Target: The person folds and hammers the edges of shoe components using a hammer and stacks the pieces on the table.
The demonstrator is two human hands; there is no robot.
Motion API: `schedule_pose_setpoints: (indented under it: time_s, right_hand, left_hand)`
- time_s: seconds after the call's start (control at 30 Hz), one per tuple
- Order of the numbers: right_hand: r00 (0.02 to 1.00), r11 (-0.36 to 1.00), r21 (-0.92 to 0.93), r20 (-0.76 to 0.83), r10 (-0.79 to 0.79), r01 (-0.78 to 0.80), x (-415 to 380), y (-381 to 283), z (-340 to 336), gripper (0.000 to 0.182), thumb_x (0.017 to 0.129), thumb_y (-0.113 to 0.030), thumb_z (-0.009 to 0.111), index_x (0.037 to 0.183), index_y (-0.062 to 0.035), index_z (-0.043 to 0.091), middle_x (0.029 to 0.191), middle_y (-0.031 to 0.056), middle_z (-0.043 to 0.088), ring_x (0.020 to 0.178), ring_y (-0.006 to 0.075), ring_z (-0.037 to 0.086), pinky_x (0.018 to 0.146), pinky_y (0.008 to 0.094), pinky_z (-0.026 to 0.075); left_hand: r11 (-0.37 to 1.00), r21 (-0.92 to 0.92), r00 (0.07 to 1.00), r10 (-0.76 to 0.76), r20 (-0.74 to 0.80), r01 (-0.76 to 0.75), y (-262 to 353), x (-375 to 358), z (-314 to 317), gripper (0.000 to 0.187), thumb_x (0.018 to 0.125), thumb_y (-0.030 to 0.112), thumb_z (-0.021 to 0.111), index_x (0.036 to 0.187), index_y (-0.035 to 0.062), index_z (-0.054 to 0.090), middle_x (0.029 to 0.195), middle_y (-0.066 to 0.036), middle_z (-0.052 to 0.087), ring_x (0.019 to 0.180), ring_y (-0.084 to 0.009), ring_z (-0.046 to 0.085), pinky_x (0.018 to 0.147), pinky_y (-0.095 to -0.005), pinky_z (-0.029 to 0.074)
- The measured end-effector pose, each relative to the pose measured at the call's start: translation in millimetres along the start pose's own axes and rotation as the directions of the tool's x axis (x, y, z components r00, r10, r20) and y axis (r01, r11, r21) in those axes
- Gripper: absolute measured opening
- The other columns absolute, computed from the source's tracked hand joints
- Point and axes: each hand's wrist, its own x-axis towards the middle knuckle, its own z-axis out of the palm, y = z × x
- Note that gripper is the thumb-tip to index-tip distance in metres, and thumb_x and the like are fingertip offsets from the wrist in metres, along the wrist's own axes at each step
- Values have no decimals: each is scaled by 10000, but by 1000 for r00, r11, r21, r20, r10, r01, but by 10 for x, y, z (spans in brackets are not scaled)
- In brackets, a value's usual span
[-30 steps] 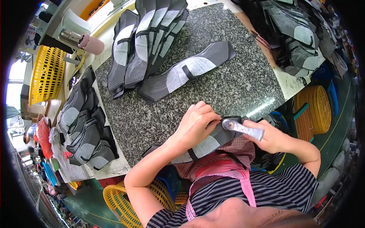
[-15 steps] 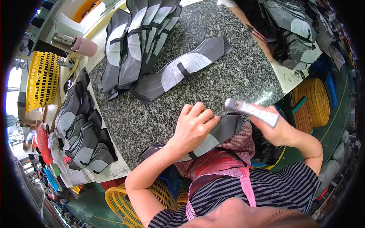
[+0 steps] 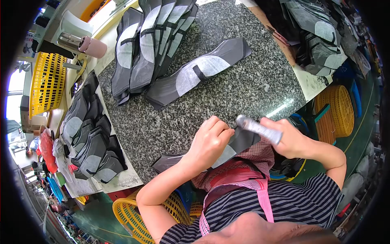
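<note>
A dark grey piece with a pale patch (image 3: 245, 139) lies at the near edge of the speckled stone slab (image 3: 260, 91). My left hand (image 3: 210, 142) rests over this piece with its fingers curled and pressed together at its upper edge; what they pinch is hidden. My right hand (image 3: 289, 137) is closed round a hammer (image 3: 260, 129), its round head over the right part of the piece. Farther up the slab lies a similar piece (image 3: 199, 73) with a black strap across its pale patch.
Overlapping stacks of such pieces lie at the slab's upper left (image 3: 142, 49), left (image 3: 91, 150) and upper right (image 3: 321, 36). A pink cylinder (image 3: 94, 47) stands at upper left. Yellow baskets are at left (image 3: 48, 83), right (image 3: 343, 110) and below the slab (image 3: 130, 211).
The hammer has come down and left, its head nearer my left hand. My left fingers are more tightly curled. The whole view has shifted slightly.
</note>
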Motion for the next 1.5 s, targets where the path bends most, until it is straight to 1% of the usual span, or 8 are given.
schedule_pose_setpoints:
  time_s: [0.23,0.33,0.6,0.83,0.93,1.23,1.37,1.5]
  right_hand:
    - [985,983,-69,-15,-173,172,28,156,100,194,975,-37,563,1152,30,604,723,179,619,612,347,650,567,400,481]
    - [994,992,86,-61,-91,96,17,-68,-9,204,940,-56,526,1129,9,563,728,259,631,735,495,654,622,513,516]
    - [995,996,-41,61,-78,81,71,87,57,194,962,-130,542,1085,18,517,669,253,600,659,488,630,582,517,501]
    - [984,981,-153,151,-94,118,41,-47,174,167,977,-143,535,1055,4,518,666,250,592,661,483,625,602,539,499]
    - [986,983,-155,151,-72,96,75,-113,146,180,960,-117,532,1081,14,510,683,263,610,689,495,635,622,568,500]
    - [978,972,-218,204,-45,90,52,-207,179,217,918,-103,555,1083,22,493,709,268,628,706,494,643,636,573,504]
    - [987,977,-179,130,-94,117,82,-123,233,183,924,-107,545,1047,11,478,712,272,632,691,503,634,629,588,498]
    - [984,978,-115,62,-166,172,139,-85,176,203,906,-75,566,1065,19,481,728,266,635,704,511,630,622,574,501]
  left_hand:
    - [969,223,989,78,123,-104,144,31,-64,243,743,66,655,959,-44,668,885,-115,573,890,-272,554,762,-360,482]
    - [932,333,987,102,128,-140,161,2,-22,259,741,93,649,965,-35,666,888,-103,577,885,-257,553,749,-349,470]
    - [964,-112,965,-252,-76,243,117,-112,-96,125,753,22,832,860,19,768,831,-59,645,780,-253,611,673,-366,517]
    - [971,213,994,-113,-6,112,284,-163,-85,95,796,36,798,877,2,761,824,-91,675,777,-266,642,679,-372,544]
    - [809,-280,856,-482,186,516,175,-169,-265,98,813,21,775,905,-11,762,811,-116,679,748,-301,659,673,-397,549]
    - [961,270,995,-81,63,61,282,-295,-172,183,800,21,764,982,3,764,835,-100,659,774,-271,644,666,-373,544]
    - [682,-346,764,-600,238,644,221,-323,-436,152,812,69,818,941,-4,788,814,-124,708,745,-283,699,669,-361,563]
    - [974,19,974,-227,-15,227,285,-501,-260,164,797,3,769,961,-3,760,868,-96,663,779,-259,644,640,-356,540]
